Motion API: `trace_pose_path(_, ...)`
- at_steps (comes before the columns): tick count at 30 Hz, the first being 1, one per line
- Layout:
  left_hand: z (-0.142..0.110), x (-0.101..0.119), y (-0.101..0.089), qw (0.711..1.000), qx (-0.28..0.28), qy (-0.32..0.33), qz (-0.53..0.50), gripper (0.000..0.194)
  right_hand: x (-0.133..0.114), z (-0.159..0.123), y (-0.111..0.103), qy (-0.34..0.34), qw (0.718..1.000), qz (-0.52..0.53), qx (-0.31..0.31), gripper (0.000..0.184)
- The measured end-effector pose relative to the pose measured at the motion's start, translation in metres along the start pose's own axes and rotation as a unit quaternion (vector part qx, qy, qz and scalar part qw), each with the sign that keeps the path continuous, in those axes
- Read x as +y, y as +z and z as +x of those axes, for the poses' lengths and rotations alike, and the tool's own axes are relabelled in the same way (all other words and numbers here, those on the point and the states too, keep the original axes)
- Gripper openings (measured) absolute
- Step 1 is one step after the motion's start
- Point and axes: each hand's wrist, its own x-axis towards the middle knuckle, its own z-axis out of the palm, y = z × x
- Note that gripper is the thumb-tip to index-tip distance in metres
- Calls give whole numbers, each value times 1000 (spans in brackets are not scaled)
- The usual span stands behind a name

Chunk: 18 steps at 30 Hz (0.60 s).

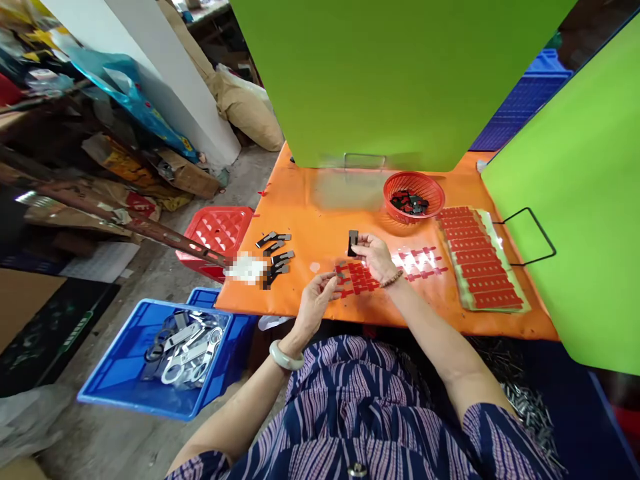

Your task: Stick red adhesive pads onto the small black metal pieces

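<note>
My right hand [373, 255] pinches a small dark flat part [353, 241] upright over the orange table [320, 220]. My left hand [317, 300] hovers at the table's near edge, fingers curled at a red sticker [341, 272] on the sheet of red stickers [357, 279] lying below both hands. Several finished dark parts [276, 255] lie to the left on the table. A red basket [414, 195] with more dark parts stands behind my right hand.
A stack of red sticker sheets [480, 257] lies at the right. Green boards [400, 73] wall the back and right side. On the floor at the left stand a blue crate [125, 373] of metal pieces and a red crate [217, 230].
</note>
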Motion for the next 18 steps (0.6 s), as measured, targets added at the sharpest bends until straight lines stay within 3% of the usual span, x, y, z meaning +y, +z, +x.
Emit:
trace_pose_path(2,1,4,9,997,-23,-28,-72,47,8,-30,4,26,987,160,15,29)
trace_pose_path(5,0,6,20,988,-61,-59,-127,47,16,-69,10,66,967,244,22,28)
trace_pose_path(8,-2,5,24,983,-81,-92,-140,44,21,-94,12,97,954,283,15,29)
trace_pose_path(12,-7,7,20,969,-129,-148,-151,36,24,-112,3,73,947,314,-1,30)
trace_pose_path(18,-19,10,14,913,-244,-257,-202,22,33,-127,-18,50,945,320,-49,37)
